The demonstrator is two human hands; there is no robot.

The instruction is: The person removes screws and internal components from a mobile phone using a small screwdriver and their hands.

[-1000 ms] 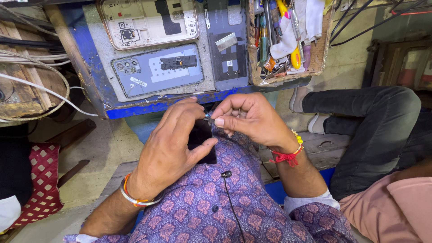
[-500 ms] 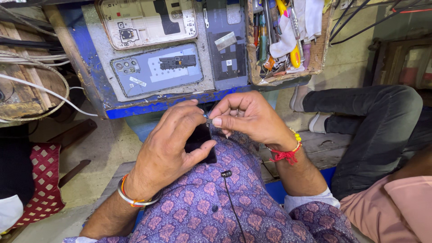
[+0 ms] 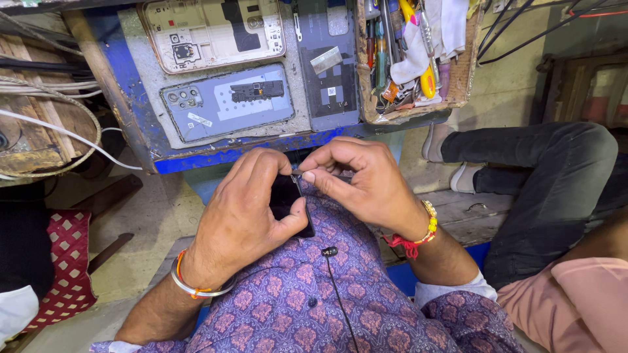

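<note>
Since the earlier frames the right hand (image 3: 366, 180) has slid its pinched fingertips a little along the top edge of the dark phone (image 3: 288, 199), so the fine work at that edge seems to be carrying on. The left hand (image 3: 245, 209) is closed around the phone, thumb across its lower face, holding it against the patterned shirt (image 3: 307, 307). Just beyond both hands, opened phone back covers (image 3: 226, 101) lie on the blue desk (image 3: 196, 159).
</note>
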